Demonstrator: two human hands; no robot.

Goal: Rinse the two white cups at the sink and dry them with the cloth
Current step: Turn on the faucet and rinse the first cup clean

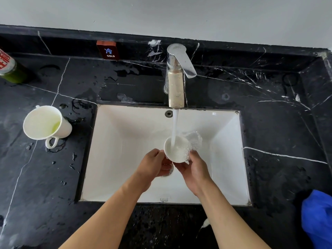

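Observation:
A white cup (177, 150) sits under the running stream from the chrome tap (177, 74), over the white sink (125, 141). Water spills over the cup's far rim. My left hand (154, 165) grips the cup's left side and my right hand (195, 169) cradles it from below and the right, fingers curled round it. A second white cup (45, 123) with a handle stands on the black marble counter left of the sink, with greenish liquid at its bottom. A blue cloth (317, 218) lies at the counter's right edge.
The black marble counter (278, 123) is wet with drops around the sink. A green bottle (10, 69) with a red label stands at the far left. A small "COLD" sign (107, 50) stands against the back ledge.

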